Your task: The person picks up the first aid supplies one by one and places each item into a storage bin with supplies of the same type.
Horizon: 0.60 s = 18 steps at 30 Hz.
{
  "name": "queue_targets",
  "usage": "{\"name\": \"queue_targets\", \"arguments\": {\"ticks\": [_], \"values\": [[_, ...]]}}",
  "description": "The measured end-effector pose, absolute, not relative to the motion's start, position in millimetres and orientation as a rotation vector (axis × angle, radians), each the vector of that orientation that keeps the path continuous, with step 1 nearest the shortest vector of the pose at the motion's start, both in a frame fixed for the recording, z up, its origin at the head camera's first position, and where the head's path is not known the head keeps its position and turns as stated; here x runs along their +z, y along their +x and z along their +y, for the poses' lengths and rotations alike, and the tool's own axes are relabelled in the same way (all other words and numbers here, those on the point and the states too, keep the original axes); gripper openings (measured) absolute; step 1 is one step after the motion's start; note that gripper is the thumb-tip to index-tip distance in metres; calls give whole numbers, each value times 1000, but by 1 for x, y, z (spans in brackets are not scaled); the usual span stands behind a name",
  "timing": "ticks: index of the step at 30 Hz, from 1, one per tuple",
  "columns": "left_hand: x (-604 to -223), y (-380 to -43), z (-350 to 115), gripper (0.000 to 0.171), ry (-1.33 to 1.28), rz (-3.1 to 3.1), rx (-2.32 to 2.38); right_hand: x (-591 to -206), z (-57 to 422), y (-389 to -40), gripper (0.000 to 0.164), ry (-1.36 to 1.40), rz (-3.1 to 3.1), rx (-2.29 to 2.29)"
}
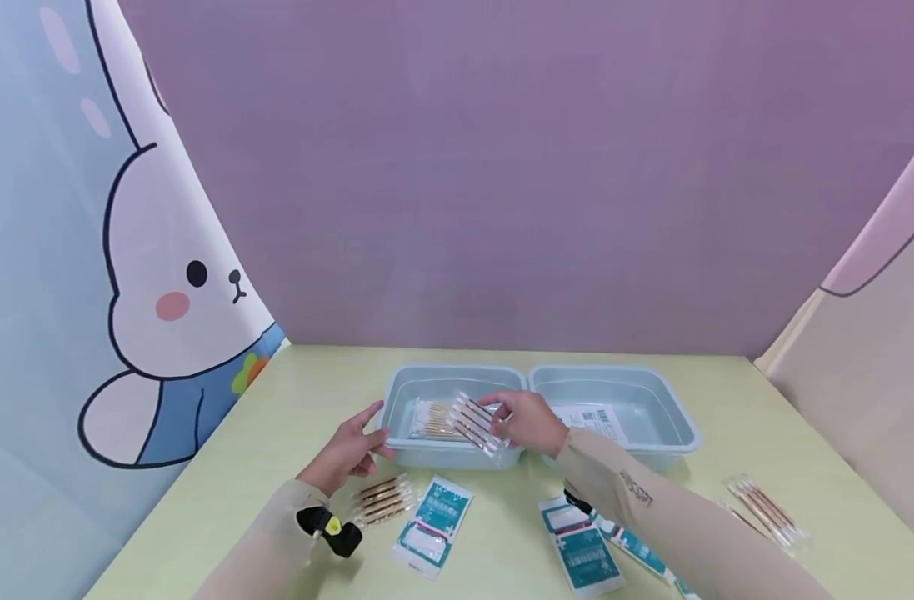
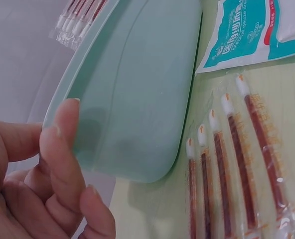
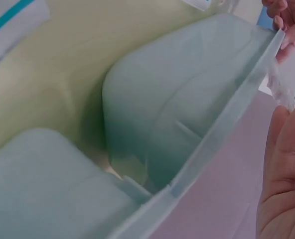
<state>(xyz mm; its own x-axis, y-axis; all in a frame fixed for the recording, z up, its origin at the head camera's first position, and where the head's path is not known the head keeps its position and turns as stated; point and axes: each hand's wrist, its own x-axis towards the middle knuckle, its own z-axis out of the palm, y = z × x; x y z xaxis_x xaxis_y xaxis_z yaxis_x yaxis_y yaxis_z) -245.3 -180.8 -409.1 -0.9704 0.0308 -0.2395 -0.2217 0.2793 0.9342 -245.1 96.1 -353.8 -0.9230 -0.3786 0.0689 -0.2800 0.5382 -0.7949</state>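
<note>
The left hand (image 1: 346, 452) grips the rim of the left bin (image 1: 449, 457) at its near left corner, with the thumb and index finger set apart along the edge and the remaining fingers bent below. The right hand (image 1: 533, 422) pinches the swab packet (image 1: 470, 423), a clear sleeve of brown-stick swabs, between thumb and fingertips. The swab packet is located over the left bin, tilted and overlapping its front rim; contact with the bin cannot be determined. A pale-stick packet (image 1: 430, 420) lies inside the left bin. The right bin (image 1: 655, 408) stands directly beside it and contains a white printed item (image 1: 605, 423). On the table (image 1: 337, 375), a second brown-stick packet (image 1: 382, 500) lies below the left hand, with a teal-and-white pouch (image 1: 434, 525) just to its right. A second pouch (image 1: 586, 554) lies near the right forearm; a third pouch (image 1: 636, 550) is partly covered by the sleeve. Further brown-stick swabs (image 1: 768, 508) lie at the far right.
</note>
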Motion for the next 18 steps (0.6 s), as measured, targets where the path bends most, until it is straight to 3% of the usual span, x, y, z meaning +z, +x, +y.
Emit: {"name": "queue_targets", "arguments": {"ticks": [18], "values": [[-414, -244, -176, 58, -177, 2356, 1752, -347, 98, -281, 37, -526, 2670, -1169]]}}
